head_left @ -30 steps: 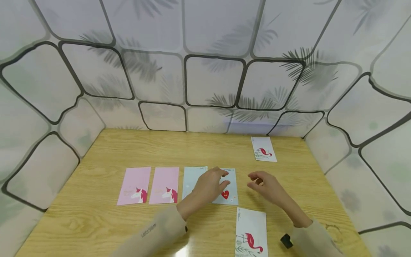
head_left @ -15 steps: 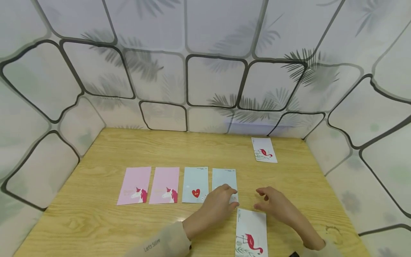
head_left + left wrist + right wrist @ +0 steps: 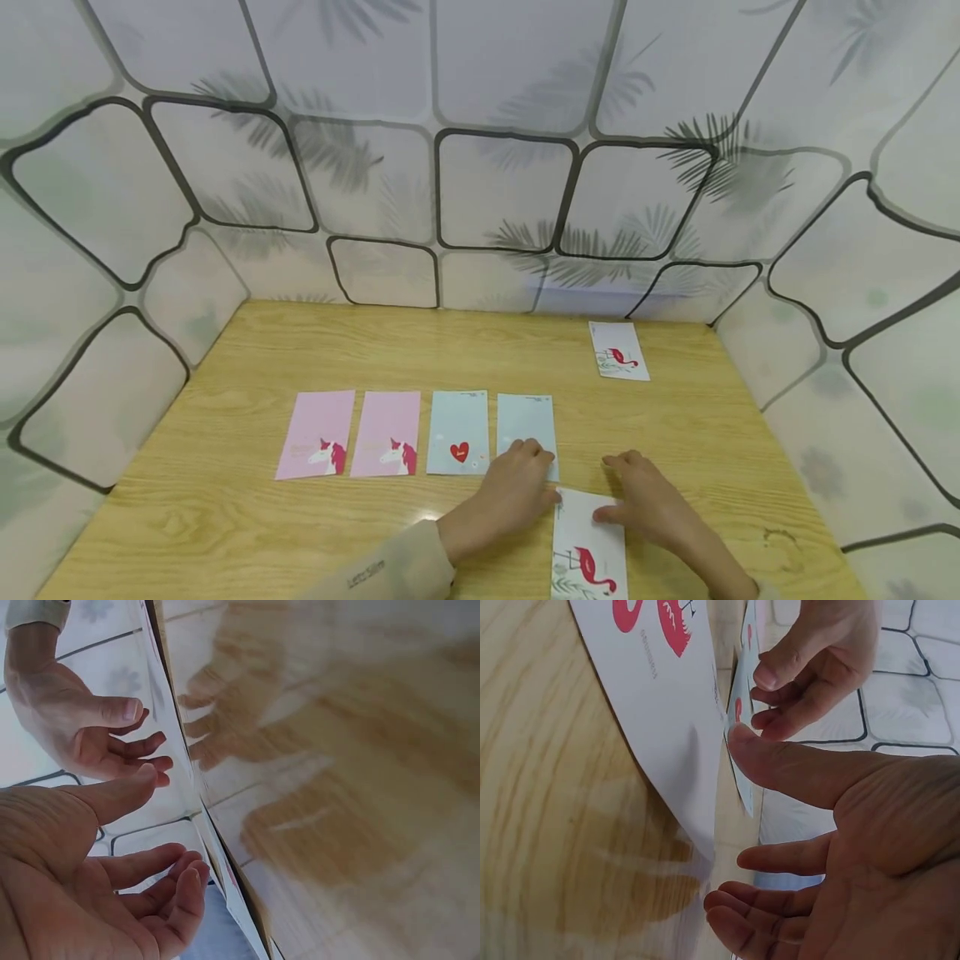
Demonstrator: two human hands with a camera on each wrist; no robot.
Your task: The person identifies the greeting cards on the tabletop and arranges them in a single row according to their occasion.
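Observation:
The near white card with a red flamingo [image 3: 589,550] lies flat on the wooden table. My left hand [image 3: 517,487] is at its upper left corner, thumb by the corner and fingers over the lower part of the right blue heart card [image 3: 525,417]. On the other side my right hand [image 3: 648,504] has its thumb over the card's right edge. In the right wrist view, this hand's fingers are spread loosely, low beside the white card [image 3: 667,712]. Loosely bent fingers of the left hand [image 3: 97,892] show in the left wrist view with nothing between them.
Two pink unicorn cards [image 3: 317,429] and another blue heart card [image 3: 457,425] continue the row to the left. A second flamingo card [image 3: 618,350] lies at the back right. Patterned fabric walls [image 3: 495,192] enclose the table [image 3: 225,533] at the back and sides.
Both hands have come down toward the near flamingo card, the left moving off most of the blue cards. The left blue card's heart is now uncovered. The cards lie as before.

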